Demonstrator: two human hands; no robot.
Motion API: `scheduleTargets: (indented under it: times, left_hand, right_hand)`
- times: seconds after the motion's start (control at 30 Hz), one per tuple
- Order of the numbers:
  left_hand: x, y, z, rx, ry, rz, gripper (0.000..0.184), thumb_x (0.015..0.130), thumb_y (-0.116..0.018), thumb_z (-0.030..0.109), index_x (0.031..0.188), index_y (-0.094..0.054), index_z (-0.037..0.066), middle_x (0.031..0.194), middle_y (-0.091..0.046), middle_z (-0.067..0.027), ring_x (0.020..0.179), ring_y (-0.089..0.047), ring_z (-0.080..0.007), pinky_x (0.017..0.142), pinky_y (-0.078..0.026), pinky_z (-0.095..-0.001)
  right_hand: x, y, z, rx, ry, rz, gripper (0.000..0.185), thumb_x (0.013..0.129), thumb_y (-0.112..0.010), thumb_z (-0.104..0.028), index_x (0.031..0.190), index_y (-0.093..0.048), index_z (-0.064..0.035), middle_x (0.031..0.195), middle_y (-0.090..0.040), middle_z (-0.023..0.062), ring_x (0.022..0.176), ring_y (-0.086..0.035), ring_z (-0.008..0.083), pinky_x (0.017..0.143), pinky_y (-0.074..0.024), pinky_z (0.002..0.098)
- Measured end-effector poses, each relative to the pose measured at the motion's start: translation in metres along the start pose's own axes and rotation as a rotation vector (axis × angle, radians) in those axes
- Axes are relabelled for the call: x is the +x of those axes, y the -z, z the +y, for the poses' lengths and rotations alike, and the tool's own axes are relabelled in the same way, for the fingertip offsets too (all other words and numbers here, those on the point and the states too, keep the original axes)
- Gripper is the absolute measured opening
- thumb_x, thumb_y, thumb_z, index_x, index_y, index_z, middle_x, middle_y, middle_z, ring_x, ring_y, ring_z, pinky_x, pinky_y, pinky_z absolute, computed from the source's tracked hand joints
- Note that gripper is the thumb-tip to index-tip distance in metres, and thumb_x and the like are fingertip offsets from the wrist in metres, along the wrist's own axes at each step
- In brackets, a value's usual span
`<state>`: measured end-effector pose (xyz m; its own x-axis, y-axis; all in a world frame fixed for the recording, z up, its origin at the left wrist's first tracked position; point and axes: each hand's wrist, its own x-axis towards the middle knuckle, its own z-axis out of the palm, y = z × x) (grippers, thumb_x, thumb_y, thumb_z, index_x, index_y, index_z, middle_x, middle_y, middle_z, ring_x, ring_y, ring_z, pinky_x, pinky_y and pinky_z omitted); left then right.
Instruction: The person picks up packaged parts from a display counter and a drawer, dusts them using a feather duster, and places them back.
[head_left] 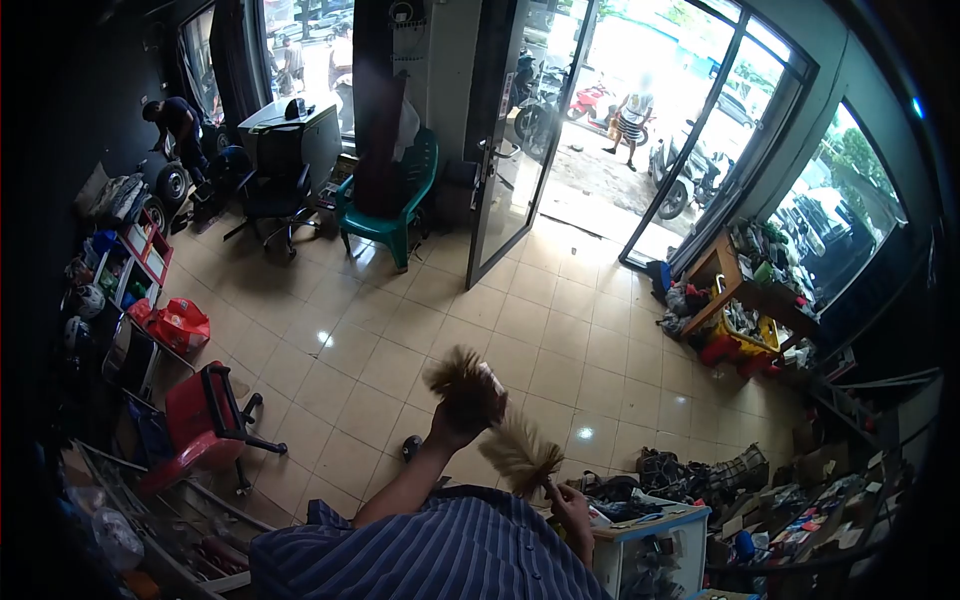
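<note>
My left hand is raised over the tiled floor, its fingers wrapped round a brown, bristly bundle whose tuft points up and left. Lower and to the right, my right hand grips the dark handle of a feather duster. The duster's light brown feathers fan up and left, close below the bundle. A whitish patch shows beside my left fingers, too blurred to identify.
A red chair stands left, a green plastic chair farther back. A glass door stands open. A white cabinet is at my right, near piled parts. One person bends at back left; another stands outside.
</note>
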<state>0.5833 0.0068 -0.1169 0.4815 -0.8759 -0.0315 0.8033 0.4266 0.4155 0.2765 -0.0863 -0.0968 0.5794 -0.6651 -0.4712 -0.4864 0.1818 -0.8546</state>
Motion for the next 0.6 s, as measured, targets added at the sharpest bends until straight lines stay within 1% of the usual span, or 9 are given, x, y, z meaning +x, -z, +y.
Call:
scheduleTargets:
  times: [0.03,0.07,0.27,0.3,0.33,0.37,0.43,0.57,0.6]
  left_hand:
    - [0.002,-0.014,0.009,-0.570,0.159,-0.022,0.050,0.103,-0.029,0.040,0.134,-0.046,0.005,0.128,-0.055,-0.0151,0.125,-0.049,-0.0297,0.109,-0.035,-0.0487]
    - [0.000,-0.014,0.009,-0.667,0.212,-0.119,0.050,0.103,-0.024,0.038,0.138,-0.042,0.007,0.134,-0.051,-0.0155,0.126,-0.047,-0.0323,0.110,-0.034,-0.0497]
    - [-0.003,0.007,-0.001,-0.291,0.132,0.062,0.048,0.102,-0.026,0.035,0.138,-0.043,0.009,0.138,-0.048,-0.0147,0.126,-0.046,-0.0359,0.109,-0.034,-0.0505]
    - [0.003,-0.011,0.000,-0.607,0.114,0.067,0.048,0.101,-0.031,0.036,0.135,-0.047,0.008,0.137,-0.049,-0.0137,0.126,-0.045,-0.0348,0.110,-0.033,-0.0492]
    - [-0.004,-0.003,0.001,0.058,0.011,0.019,0.047,0.099,-0.035,0.036,0.134,-0.050,0.008,0.138,-0.049,-0.0131,0.129,-0.042,-0.0339,0.111,-0.032,-0.0496]
    - [0.000,0.003,0.002,-0.569,0.124,0.052,0.048,0.099,-0.034,0.039,0.135,-0.049,0.009,0.139,-0.047,-0.0139,0.131,-0.040,-0.0350,0.111,-0.032,-0.0505]
    - [-0.006,-0.026,0.010,-0.485,0.231,0.129,0.049,0.100,-0.033,0.041,0.136,-0.048,0.011,0.136,-0.050,-0.0152,0.127,-0.045,-0.0378,0.109,-0.033,-0.0524]
    - [-0.005,-0.015,0.006,-0.325,0.206,0.138,0.045,0.099,-0.043,0.038,0.136,-0.046,0.012,0.137,-0.048,-0.0148,0.126,-0.046,-0.0336,0.107,-0.037,-0.0517]
    - [-0.006,-0.017,0.002,0.163,0.067,0.120,0.044,0.099,-0.044,0.037,0.135,-0.046,0.012,0.135,-0.050,-0.0141,0.123,-0.050,-0.0328,0.105,-0.040,-0.0488]
  right_hand:
    - [0.001,0.000,0.002,-0.033,0.014,0.049,0.044,0.096,-0.055,-0.042,0.074,-0.060,-0.0049,0.052,-0.043,-0.0034,0.047,-0.041,0.0052,0.044,-0.0280,0.0236]
    - [0.003,-0.001,0.004,-0.066,0.026,0.096,0.044,0.095,-0.055,-0.042,0.073,-0.060,-0.0047,0.052,-0.044,-0.0030,0.047,-0.042,0.0053,0.044,-0.0286,0.0237]
    - [-0.003,-0.006,-0.009,-0.034,0.063,0.093,0.044,0.093,-0.059,-0.042,0.074,-0.062,-0.0026,0.052,-0.047,-0.0014,0.047,-0.043,0.0058,0.044,-0.0309,0.0240]
    - [0.000,-0.007,0.006,-0.168,0.128,0.129,0.046,0.091,-0.061,-0.045,0.074,-0.063,-0.0021,0.054,-0.049,-0.0012,0.048,-0.045,0.0061,0.044,-0.0321,0.0239]
    - [-0.002,-0.008,0.009,-0.147,0.119,0.159,0.046,0.091,-0.061,-0.045,0.074,-0.063,-0.0021,0.054,-0.049,-0.0012,0.048,-0.045,0.0061,0.044,-0.0321,0.0239]
    - [-0.004,-0.008,0.010,-0.193,0.093,0.197,0.046,0.091,-0.062,-0.045,0.074,-0.063,-0.0020,0.055,-0.051,-0.0010,0.049,-0.046,0.0061,0.045,-0.0328,0.0239]
    - [-0.012,-0.009,-0.011,-0.256,-0.062,0.264,0.051,0.091,-0.056,-0.051,0.083,-0.067,-0.0016,0.061,-0.059,0.0099,0.055,-0.055,0.0143,0.054,-0.0432,0.0323]
    - [-0.011,-0.005,0.011,-0.031,-0.049,0.253,0.051,0.090,-0.057,-0.051,0.086,-0.068,-0.0016,0.067,-0.063,0.0108,0.057,-0.058,0.0193,0.055,-0.0437,0.0331]
    - [-0.016,-0.005,0.012,-0.018,-0.054,0.263,0.051,0.090,-0.057,-0.051,0.086,-0.068,-0.0016,0.067,-0.063,0.0108,0.057,-0.058,0.0193,0.055,-0.0437,0.0331]
